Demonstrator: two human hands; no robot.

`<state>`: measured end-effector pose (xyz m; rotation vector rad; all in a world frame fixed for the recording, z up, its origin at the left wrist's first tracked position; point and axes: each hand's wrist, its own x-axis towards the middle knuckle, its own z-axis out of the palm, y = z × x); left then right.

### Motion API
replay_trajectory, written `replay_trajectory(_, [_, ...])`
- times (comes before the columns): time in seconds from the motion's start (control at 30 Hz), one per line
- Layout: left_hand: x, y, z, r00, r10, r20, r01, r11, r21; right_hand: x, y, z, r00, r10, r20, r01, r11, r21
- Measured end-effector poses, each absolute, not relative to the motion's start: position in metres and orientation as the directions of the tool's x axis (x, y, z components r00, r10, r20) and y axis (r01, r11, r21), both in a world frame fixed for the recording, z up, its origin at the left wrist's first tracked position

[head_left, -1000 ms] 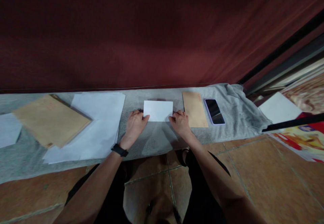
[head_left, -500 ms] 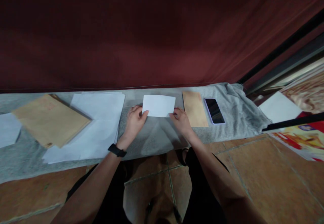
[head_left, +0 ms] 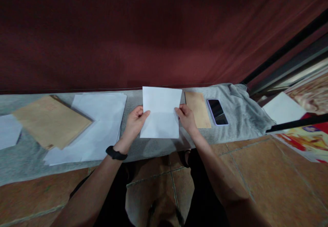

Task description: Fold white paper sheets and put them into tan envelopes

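Observation:
A white sheet of paper (head_left: 161, 122), with a faint crease across its middle, is held up between my hands. My left hand (head_left: 134, 122) pinches its left edge, thumb on the near face. On the right edge my right hand (head_left: 187, 117) grips it the same way. The fingers behind the paper are partly hidden. Just right of my right hand lies a brown envelope (head_left: 198, 110), flat on the grey cloth (head_left: 164, 145).
A phone (head_left: 217, 112) lies right of the envelope. To the left, a stack of white paper (head_left: 102, 128) sits partly under a pile of brown envelopes (head_left: 51, 121); another white paper (head_left: 9, 131) is at the far left. A dark red curtain (head_left: 153, 42) hangs behind.
The white paper has gone from a short folded strip to a taller opened sheet with a crease. Both hands have lifted it slightly and still hold its sides.

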<state>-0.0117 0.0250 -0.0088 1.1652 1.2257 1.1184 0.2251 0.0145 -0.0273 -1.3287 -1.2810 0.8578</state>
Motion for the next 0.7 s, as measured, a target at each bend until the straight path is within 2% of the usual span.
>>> replay_trajectory(0.23, [-0.018, 0.032, -0.034, -0.072, 0.968, -0.238, 0.127, 0.246, 0.961, 0.228, 0.014, -0.064, 0.081, 0.996, 0.022, 0.370, -0.009, -0.929])
replay_trajectory(0.33, [-0.022, 0.034, -0.040, -0.111, 0.954, -0.279, 0.139, 0.293, 0.946, 0.228, 0.009, -0.066, -0.096, 0.993, 0.063, 0.454, 0.100, -0.885])
replay_trajectory(0.47, [-0.027, 0.037, -0.038, -0.090, 0.916, -0.391, 0.081, 0.398, 0.914, 0.226, -0.002, -0.055, -0.274, 0.944, 0.186, 0.663, 0.325, -0.674])
replay_trajectory(0.57, [-0.031, 0.039, -0.034, -0.066, 0.891, -0.450, 0.025, 0.452, 0.891, 0.227, -0.010, -0.043, -0.338, 0.923, 0.182, 0.752, 0.382, -0.537])
replay_trajectory(0.7, [-0.033, 0.038, -0.038, -0.049, 0.888, -0.457, 0.020, 0.459, 0.888, 0.227, -0.016, -0.031, -0.402, 0.901, 0.160, 0.769, 0.428, -0.475])
